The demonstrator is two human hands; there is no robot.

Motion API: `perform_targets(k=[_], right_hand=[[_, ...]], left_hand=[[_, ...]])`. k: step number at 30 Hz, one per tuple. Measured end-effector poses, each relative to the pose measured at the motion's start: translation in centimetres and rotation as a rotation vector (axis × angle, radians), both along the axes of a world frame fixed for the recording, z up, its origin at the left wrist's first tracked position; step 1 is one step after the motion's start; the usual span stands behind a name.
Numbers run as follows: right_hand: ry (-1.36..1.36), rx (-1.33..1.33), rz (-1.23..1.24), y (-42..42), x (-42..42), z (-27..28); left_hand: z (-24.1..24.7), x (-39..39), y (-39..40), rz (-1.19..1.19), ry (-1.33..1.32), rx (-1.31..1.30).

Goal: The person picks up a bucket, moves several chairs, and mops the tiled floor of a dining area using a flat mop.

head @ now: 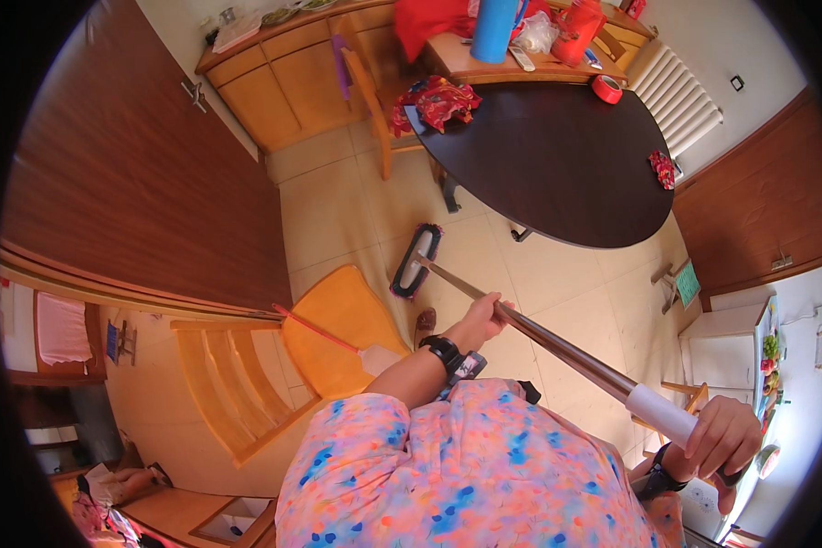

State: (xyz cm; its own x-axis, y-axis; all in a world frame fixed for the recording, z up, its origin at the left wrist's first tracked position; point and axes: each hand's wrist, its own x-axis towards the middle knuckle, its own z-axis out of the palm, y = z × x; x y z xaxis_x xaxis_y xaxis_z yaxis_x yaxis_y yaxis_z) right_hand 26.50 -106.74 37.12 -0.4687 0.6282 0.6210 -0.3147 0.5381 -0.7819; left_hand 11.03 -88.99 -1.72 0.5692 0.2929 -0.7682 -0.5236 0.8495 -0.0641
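A flat floor mop with a metal pole (pixel 568 346) slants across the view. My left hand (pixel 481 320) is wrapped around the lower part of the pole. Up at the handle end, my right hand (pixel 725 435) holds the top by the white grip sleeve (pixel 661 411). The oblong mop head (pixel 416 264), grey with a dark fringed pad, lies on the beige tile floor (pixel 335 212). One brown shoe (pixel 425 323) shows just below the mop head. My wrists carry dark bands.
A dark half-oval table (pixel 555 164) stands ahead, its legs near the mop head. A wooden chair (pixel 342 291) with a fly swatter (pixel 322 330) on it is close on my left. Beyond is a brown door (pixel 144 157). A small folding stool (pixel 685 284) is at right.
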Motion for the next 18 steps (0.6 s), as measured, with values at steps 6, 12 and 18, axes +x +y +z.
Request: perform_targets(k=[6, 12, 18], right_hand=[[0.015, 0.046, 0.069, 8.4, -1.3, -0.6], [-0.118, -0.027, 0.301, 22.5, -4.9, -0.4], [-0.056, 0.0, 0.141, 34.6, -8.4, -0.9]], left_hand=[[-0.2, -0.7, 8.6, 0.091, -0.057, 0.056], [-1.4, -2.3, 20.6, 0.105, -0.119, 0.156], [-3.3, -1.4, 32.5, 0.041, -0.123, 0.164]])
